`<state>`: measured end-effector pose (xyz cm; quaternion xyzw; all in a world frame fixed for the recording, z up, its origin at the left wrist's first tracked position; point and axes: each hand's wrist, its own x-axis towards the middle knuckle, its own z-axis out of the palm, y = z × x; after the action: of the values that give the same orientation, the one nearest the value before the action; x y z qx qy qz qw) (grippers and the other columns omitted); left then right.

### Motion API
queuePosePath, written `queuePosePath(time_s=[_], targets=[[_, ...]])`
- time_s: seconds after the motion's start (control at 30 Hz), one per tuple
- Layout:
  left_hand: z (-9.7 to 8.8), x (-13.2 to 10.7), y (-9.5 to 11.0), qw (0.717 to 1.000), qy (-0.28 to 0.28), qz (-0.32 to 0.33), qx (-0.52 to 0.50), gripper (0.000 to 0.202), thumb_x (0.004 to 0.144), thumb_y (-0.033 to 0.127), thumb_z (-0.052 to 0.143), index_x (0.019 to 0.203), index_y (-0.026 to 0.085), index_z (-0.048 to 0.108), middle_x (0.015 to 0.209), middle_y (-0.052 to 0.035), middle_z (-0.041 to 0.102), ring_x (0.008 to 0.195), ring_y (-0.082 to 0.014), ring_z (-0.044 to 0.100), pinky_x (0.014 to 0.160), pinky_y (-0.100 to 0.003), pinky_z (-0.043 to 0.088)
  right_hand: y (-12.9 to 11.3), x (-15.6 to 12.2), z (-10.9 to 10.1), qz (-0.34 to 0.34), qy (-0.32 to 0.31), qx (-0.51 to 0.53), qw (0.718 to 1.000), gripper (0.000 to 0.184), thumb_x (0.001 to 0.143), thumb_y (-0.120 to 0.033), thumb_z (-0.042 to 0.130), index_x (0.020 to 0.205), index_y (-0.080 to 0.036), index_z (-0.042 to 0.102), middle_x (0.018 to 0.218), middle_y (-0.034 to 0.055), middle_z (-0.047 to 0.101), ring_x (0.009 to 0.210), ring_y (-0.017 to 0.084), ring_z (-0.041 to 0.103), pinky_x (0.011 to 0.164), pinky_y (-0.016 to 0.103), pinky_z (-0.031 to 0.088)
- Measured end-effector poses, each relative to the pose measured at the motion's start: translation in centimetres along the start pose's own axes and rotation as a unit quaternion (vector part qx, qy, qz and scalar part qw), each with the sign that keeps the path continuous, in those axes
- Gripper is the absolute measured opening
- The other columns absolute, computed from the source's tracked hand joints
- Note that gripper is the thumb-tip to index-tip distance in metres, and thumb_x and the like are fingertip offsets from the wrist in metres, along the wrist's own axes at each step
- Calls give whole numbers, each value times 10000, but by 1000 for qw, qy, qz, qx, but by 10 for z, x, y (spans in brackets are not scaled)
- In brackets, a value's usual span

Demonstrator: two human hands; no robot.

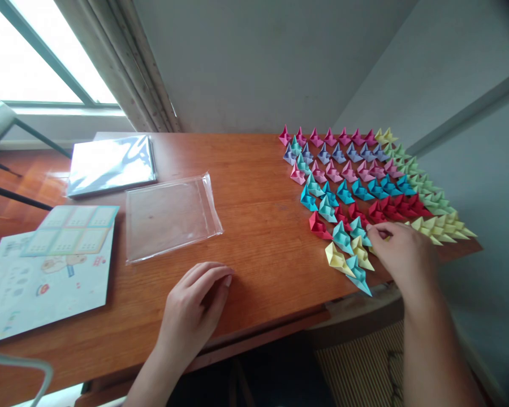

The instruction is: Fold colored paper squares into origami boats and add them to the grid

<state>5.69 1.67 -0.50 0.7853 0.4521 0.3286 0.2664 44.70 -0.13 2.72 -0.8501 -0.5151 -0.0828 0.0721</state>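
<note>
Many small folded paper boats (356,189) in pink, purple, teal, red, green and yellow lie in rows on the right part of a wooden table (258,226). My right hand (401,254) rests at the near edge of the rows, fingers pinched on a yellow paper boat (375,240) that is mostly hidden by them. My left hand (195,308) lies on the bare wood near the front edge, fingers loosely curled and apart, holding nothing.
A clear plastic sleeve (169,217) lies left of centre. Behind it is a shiny wrapped paper pack (110,164). A printed instruction sheet (46,265) covers the left end. A grey wall stands behind and to the right, with a window at far left.
</note>
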Motion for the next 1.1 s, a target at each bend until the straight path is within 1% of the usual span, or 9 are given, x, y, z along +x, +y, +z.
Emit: queuePosePath(time_s=[0.13, 0.2, 0.27, 0.37, 0.47, 0.67, 0.87, 1.0, 1.1], targets=[[0, 0, -1, 1000, 1, 6, 1, 116, 946, 136, 588, 999, 200, 668, 967, -26, 691, 882, -142, 656, 807, -233, 508, 4, -14, -15, -10, -2, 39, 999, 217, 841, -379, 584, 768, -221, 713, 774, 86, 713, 660, 237, 594, 603, 346, 379], [1, 0, -1, 1000, 1, 8, 0, 116, 947, 135, 589, 1005, 199, 666, 970, -25, 689, 883, -140, 654, 808, -230, 508, 8, -26, -23, -15, -22, 78, 997, 234, 832, -415, 589, 785, -225, 717, 773, 81, 721, 660, 241, 624, 619, 350, 420], [1, -1, -1, 1000, 1, 10, 0, 116, 946, 136, 593, 1010, 200, 665, 975, -23, 689, 887, -138, 654, 812, -228, 508, 12, -39, -29, -31, -56, 98, 993, 271, 836, -467, 576, 830, -242, 728, 789, 56, 722, 652, 221, 633, 619, 331, 441], [2, -1, -1, 1000, 4, 12, 5, 115, 943, 136, 599, 1008, 203, 665, 978, -21, 689, 894, -140, 654, 815, -229, 508, 16, -57, -31, -40, -100, 91, 990, 278, 847, -484, 569, 854, -257, 729, 837, 29, 726, 649, 190, 638, 609, 305, 446], [2, -2, -2, 1000, 5, 15, 8, 115, 942, 138, 602, 1009, 204, 667, 974, -19, 689, 892, -139, 654, 816, -229, 508, 15, -67, -27, -40, -131, 69, 988, 243, 855, -467, 584, 859, -270, 726, 862, 11, 728, 666, 187, 651, 609, 300, 445], [0, -3, -2, 1000, 2, 16, 7, 121, 947, 136, 590, 1011, 204, 666, 972, -22, 687, 886, -142, 652, 809, -236, 510, 12, -70, -18, -33, -153, 34, 987, 223, 861, -449, 580, 865, -278, 724, 848, 11, 725, 662, 203, 658, 596, 311, 430], [0, -1, -1, 1000, 2, 13, 3, 122, 945, 137, 591, 1011, 201, 671, 976, -22, 689, 888, -143, 654, 809, -237, 508, 7, -70, -16, -37, -166, 29, 985, 216, 861, -404, 539, 825, -275, 709, 846, 16, 724, 692, 210, 660, 606, 312, 428], [1, -2, 0, 1000, 1, 11, 3, 119, 947, 136, 589, 1009, 199, 668, 973, -19, 686, 885, -137, 651, 808, -231, 506, 13, -73, -24, -45, -180, 17, 982, 214, 845, -379, 515, 769, -275, 685, 793, 16, 707, 661, 211, 654, 619, 323, 445], [1, -2, -1, 1000, 3, 12, 5, 116, 948, 138, 592, 1015, 202, 663, 976, -15, 684, 887, -130, 647, 813, -227, 502, 23, -71, -40, -42, -192, 32, 980, 209, 786, -408, 528, 715, -286, 683, 737, 18, 698, 596, 212, 633, 568, 330, 443]])
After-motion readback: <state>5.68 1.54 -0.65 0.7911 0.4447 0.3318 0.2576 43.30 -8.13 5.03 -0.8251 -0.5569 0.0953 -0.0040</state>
